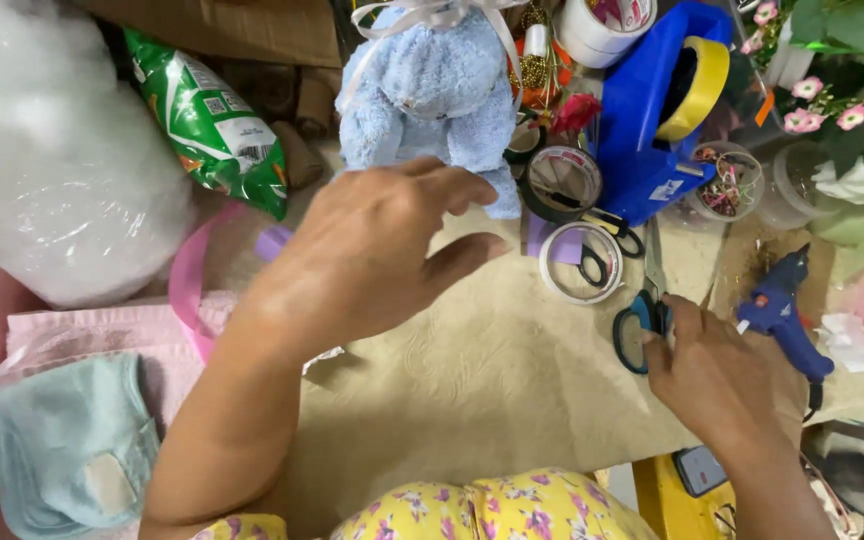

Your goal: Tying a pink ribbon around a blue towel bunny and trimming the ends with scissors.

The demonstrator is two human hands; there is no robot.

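Head view. My left hand (372,250) sits mid-frame, fingers spread wide, palm down, holding nothing; fingertips just below and near the blue teddy bear (432,85) at top centre. Can't tell if they touch the bear's leg.

My right hand (717,375), lower right of frame, rests on the blue-handled scissors (642,320); fingertips on the handle loops, grip loosely curled, not clearly closed round them. Scissors lie on the cream cloth (492,370) covering the worktop, blades pointing to the top of frame.

Just right of that hand: blue glue gun (782,315), lying flat, apart from the fingers. Above the scissors: white tape roll (580,263) w/ small black scissors (607,245) across it, and a dark-rimmed roll (562,182) just above that. Blue tape dispenser (652,110) w/ yellow tape, upper right. Pink artificial flowers (832,105) far upper right.

Upper left: clear bag of white stuffing (52,150), green snack packet (212,120) beside it. Lower left: pink cloth (102,335) w/ pale teal cloth (72,440) on it. Pink ribbon (187,285) loops behind my left wrist.
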